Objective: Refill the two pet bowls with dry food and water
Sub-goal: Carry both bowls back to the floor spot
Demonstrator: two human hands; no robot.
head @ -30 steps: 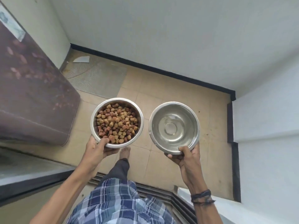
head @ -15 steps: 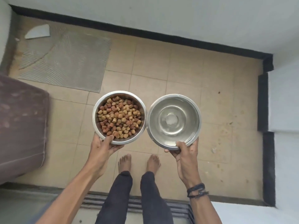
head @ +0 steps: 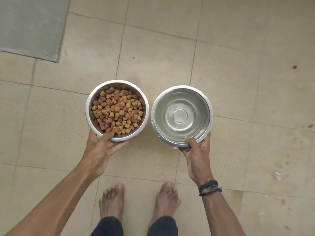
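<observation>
We held two steel bowls side by side above the tiled floor point(head: 221, 57), one in each hand. Our left hand point(head: 100, 149) had its grip clamped on the near rim of the food bowl point(head: 88, 106), thumb hooked over the edge and into the bowl, fingers spread beneath. That bowl was heaped with dry kibble point(head: 117, 111), tan and reddish-brown pieces covering its bottom and rising well up its walls. Just to the right of it, with a narrow gap between the rims, sat the water bowl point(head: 210, 114), its near rim pinched in the grip of our right hand point(head: 197, 155), thumb on the inner lip and fingers wrapped under. Inside it we saw the shiny metal bottom with its raised round centre; a clear, faintly rippled sheen suggested water, though we could not tell its depth. A dark cord bracelet point(head: 208, 188) circled the right wrist behind that grip. Below both grips our bare feet point(head: 110, 200) stood on the tiles, and far beyond the left grip a grey mat point(head: 30, 26) lay on the floor.
</observation>
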